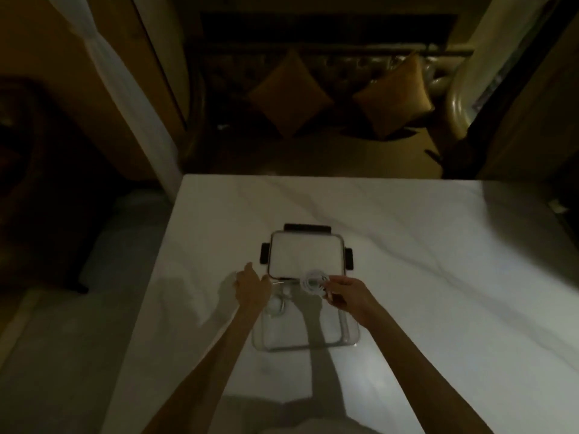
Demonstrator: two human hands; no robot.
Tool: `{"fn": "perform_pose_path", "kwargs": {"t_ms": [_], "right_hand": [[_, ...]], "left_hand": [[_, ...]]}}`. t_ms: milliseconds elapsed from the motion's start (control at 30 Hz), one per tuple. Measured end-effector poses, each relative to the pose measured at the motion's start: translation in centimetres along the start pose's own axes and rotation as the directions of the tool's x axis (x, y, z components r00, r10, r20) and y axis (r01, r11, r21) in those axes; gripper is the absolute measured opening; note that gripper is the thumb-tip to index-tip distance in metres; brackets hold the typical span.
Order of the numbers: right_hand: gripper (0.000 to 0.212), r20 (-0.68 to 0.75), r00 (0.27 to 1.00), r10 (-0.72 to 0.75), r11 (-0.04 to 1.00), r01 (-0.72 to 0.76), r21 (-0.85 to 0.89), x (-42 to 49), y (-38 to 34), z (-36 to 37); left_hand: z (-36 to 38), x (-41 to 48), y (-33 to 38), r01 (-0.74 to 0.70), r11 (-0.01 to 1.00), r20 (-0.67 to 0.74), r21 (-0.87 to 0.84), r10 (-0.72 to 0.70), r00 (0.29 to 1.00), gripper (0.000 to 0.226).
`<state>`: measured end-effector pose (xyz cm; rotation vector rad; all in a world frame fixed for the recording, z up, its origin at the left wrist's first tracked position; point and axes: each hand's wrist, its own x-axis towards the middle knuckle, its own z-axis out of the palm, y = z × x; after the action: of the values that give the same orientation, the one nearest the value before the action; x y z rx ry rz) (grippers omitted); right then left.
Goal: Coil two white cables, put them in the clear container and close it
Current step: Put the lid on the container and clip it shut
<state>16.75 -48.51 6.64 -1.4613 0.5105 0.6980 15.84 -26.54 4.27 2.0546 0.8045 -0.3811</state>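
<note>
One coiled white cable (313, 281) hangs pinched in the right hand (344, 296) above the clear container (351, 338), seemingly ready to drop in. Whether the left hand (252, 286) grips anything is unclear.

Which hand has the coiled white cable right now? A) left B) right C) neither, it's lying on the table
B: the right hand pinches the coiled white cable above the far edge of the clear container.

Dim room, sofa (329, 98), marble table (407, 245)
</note>
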Motion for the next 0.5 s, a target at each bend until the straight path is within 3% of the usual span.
{"fn": "perform_pose_path", "kwargs": {"t_ms": [133,200,233,300,367,500], "right_hand": [[0.013,-0.028,0.982,0.184,0.980,-0.181,0.086,3.0,3.4,1.0],[0.017,-0.006,0.968,0.250,0.967,-0.249,0.054,4.7,4.6,1.4],[0.021,0.001,0.962,0.271,0.962,-0.271,0.022,5.7,5.1,1.5],[0.025,-0.029,0.954,0.300,0.954,-0.300,0.007,7.6,6.4,1.8],[0.026,-0.098,0.956,0.277,0.959,-0.281,-0.031,9.3,7.7,2.1],[0.018,-0.218,0.956,0.198,0.970,-0.224,-0.099,10.8,9.8,3.1]], "left_hand": [[5.0,5.1,-8.2,0.110,0.994,0.223,0.001,-0.108,0.969,0.070],[7.5,6.7,-11.6,0.143,0.989,0.254,-0.040,-0.128,0.959,0.092],[8.0,6.9,-12.4,0.145,0.988,0.265,-0.051,-0.127,0.956,0.090],[6.8,4.7,-10.7,0.090,0.996,0.260,0.014,-0.090,0.961,0.062],[5.0,3.0,-8.4,0.001,1.000,0.215,0.003,-0.001,0.977,0.060],[5.0,3.6,-8.9,-0.030,0.999,0.173,0.023,0.025,0.985,0.061]]}}
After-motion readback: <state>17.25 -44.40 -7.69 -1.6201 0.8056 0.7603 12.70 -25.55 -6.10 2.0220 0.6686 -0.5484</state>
